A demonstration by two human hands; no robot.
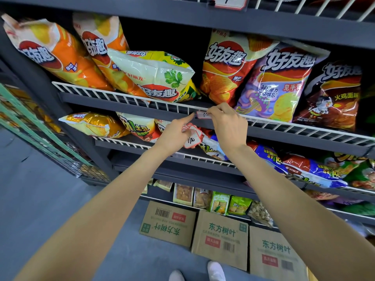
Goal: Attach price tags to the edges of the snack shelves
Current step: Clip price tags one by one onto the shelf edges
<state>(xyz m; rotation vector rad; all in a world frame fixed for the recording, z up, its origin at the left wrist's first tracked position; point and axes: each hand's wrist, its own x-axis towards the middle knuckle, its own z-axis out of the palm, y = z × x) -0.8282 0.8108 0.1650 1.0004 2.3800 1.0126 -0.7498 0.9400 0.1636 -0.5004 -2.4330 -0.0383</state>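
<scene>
A small white price tag (203,114) with a red border sits on the white wire rail (129,99) at the front edge of the chip shelf. The tag lies flat against the rail. Its long side runs along the rail, left to right. The writing on it is too blurry to read.

The right hand (227,123) is at the tag. Its thumb and first finger are close together and pinch the right end of the tag. The other fingers curl down behind them. The back of this hand faces the camera, and the arm reaches up from the lower right.

The left hand (176,133) is just to the left and a little lower. Its first finger sticks out straight, and the tip touches the left end of the tag on the rail. The other fingers curl in and hold a little bunch of spare tags (191,136). These are white with red edges too. One faces the camera and has dark writing on it. This arm reaches up from the lower left.

Big bags of chips (227,67) stand on the shelf behind the rail. Another tag (230,2) hangs on the front edge of the shelf above. Brown cardboard boxes (220,238) sit on the floor under the shelves.
</scene>
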